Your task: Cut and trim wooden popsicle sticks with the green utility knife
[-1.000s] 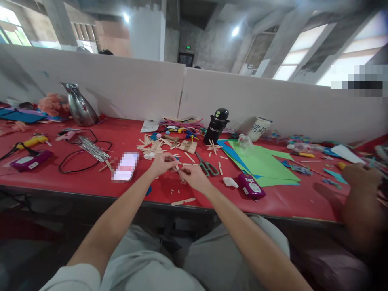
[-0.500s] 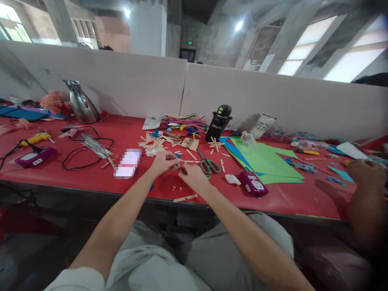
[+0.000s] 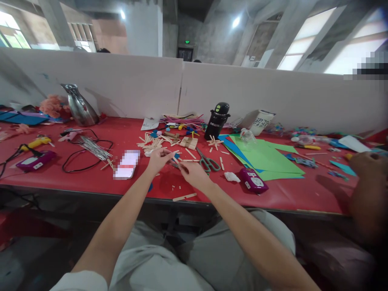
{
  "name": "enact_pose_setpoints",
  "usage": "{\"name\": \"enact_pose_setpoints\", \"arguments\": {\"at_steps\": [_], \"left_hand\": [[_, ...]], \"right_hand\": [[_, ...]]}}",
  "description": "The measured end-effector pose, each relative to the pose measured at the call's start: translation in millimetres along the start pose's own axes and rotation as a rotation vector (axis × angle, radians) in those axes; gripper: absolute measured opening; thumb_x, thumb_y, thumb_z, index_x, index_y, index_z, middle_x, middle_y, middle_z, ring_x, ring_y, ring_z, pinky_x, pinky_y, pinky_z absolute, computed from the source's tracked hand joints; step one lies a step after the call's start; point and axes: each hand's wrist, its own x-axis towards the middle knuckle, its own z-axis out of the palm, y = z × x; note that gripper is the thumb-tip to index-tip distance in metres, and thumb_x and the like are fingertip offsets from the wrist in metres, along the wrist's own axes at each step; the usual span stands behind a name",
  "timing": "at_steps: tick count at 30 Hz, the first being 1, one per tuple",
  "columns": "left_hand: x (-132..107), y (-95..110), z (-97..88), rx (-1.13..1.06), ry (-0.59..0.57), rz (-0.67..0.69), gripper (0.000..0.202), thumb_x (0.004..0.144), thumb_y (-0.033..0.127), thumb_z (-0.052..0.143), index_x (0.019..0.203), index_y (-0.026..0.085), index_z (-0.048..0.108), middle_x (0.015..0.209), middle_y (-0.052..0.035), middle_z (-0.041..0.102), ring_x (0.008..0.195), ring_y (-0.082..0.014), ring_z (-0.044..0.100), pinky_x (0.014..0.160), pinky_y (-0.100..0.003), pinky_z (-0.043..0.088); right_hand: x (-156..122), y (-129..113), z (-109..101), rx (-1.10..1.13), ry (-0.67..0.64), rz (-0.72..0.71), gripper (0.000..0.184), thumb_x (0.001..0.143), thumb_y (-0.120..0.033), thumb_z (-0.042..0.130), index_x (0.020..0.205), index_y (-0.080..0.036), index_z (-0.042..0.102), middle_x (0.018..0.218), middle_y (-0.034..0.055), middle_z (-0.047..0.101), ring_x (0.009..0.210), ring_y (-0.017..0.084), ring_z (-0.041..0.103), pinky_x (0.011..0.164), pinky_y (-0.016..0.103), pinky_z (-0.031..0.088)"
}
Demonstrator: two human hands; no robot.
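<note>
I see left hand [image 3: 159, 157] and right hand [image 3: 190, 173] both pinching short wooden stick [image 3: 176, 162], just above red table [image 3: 91, 178]. Stick panel [image 3: 188, 142] looks joined. Loose stick pile [image 3: 153, 143] unassembled. Scissors [image 3: 209, 163] idle near right hand.

Over the red table [image 3: 91, 178], the left hand [image 3: 158, 158] and right hand [image 3: 191, 173] meet, both pinching a small stick [image 3: 176, 160]. Scissors [image 3: 208, 163] lie just beside the right hand and a phone [image 3: 126, 165] lies near the left. Another person's hand [image 3: 368, 190] rests far right.
</note>
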Motion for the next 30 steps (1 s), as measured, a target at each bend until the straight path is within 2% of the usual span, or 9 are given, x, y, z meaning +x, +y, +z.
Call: {"name": "enact_pose_setpoints", "arguments": {"at_steps": [3,7,11,18,23,26,30], "left_hand": [[0.7,1.7,-2.4,0.023,-0.025,0.031,0.057,0.06,0.068,0.082,0.077,0.016,0.065,0.068,-0.0036,0.072,0.053,-0.0142,0.067,0.055,-0.027,0.057],[-1.0,5.4,-3.5,0.059,-0.095,0.047,0.057,0.062,0.069,0.08,0.079,0.016,0.068,0.073,-0.0045,0.073,0.056,-0.0128,0.065,0.059,-0.027,0.057],[-3.9,6.8,-1.4,0.079,-0.182,0.009,0.056,0.063,0.07,0.08,0.072,0.016,0.068,0.07,-0.0059,0.073,0.053,-0.0126,0.064,0.055,-0.027,0.056],[-7.9,8.8,4.3,0.125,-0.235,-0.035,0.057,0.068,0.071,0.078,0.064,0.016,0.064,0.055,-0.0024,0.068,0.04,-0.0114,0.058,0.041,-0.023,0.05],[-9.2,8.3,7.8,0.19,-0.256,0.013,0.055,0.075,0.07,0.073,0.063,0.017,0.061,0.053,-0.0015,0.065,0.038,-0.0107,0.056,0.039,-0.022,0.045],[-9.0,7.0,8.5,0.228,-0.266,0.05,0.055,0.08,0.069,0.068,0.065,0.017,0.06,0.054,-0.0012,0.064,0.038,-0.0102,0.055,0.04,-0.022,0.042],[-9.5,7.4,8.1,0.257,-0.256,0.128,0.06,0.079,0.074,0.066,0.06,0.018,0.056,0.051,-0.0003,0.061,0.037,-0.0087,0.052,0.039,-0.021,0.037]], "right_hand": [[1.6,1.4,-0.6,0.04,0.034,0.005,0.023,0.095,-0.009,0.048,0.098,-0.016,0.069,0.093,0.01,0.075,0.086,0.02,0.069,0.081,0.028,0.045],[2.8,4.9,-1.7,0.127,0.057,0.042,0.02,0.094,-0.009,0.049,0.093,-0.017,0.068,0.081,0.006,0.074,0.076,0.018,0.068,0.076,0.027,0.046],[1.7,8.4,0.2,0.22,0.055,0.079,0.018,0.096,-0.014,0.051,0.086,-0.018,0.065,0.076,0.0039,0.072,0.072,0.017,0.068,0.072,0.026,0.047],[0.6,10.7,2.0,0.366,-0.002,0.107,0.022,0.098,-0.021,0.048,0.079,-0.02,0.06,0.066,0.0021,0.07,0.062,0.016,0.067,0.069,0.028,0.051],[-0.2,13.8,4.8,0.454,-0.063,0.113,0.023,0.099,-0.022,0.045,0.078,-0.021,0.055,0.065,0.0007,0.069,0.054,0.014,0.065,0.061,0.026,0.051],[-0.5,13.6,6.2,0.483,-0.063,0.106,0.023,0.099,-0.021,0.045,0.077,-0.021,0.054,0.067,0.0013,0.07,0.055,0.014,0.065,0.061,0.026,0.051],[-0.8,10.0,5.0,0.46,-0.046,0.097,0.026,0.098,-0.021,0.046,0.073,-0.021,0.052,0.066,0.0015,0.069,0.055,0.013,0.065,0.063,0.026,0.051]]}}
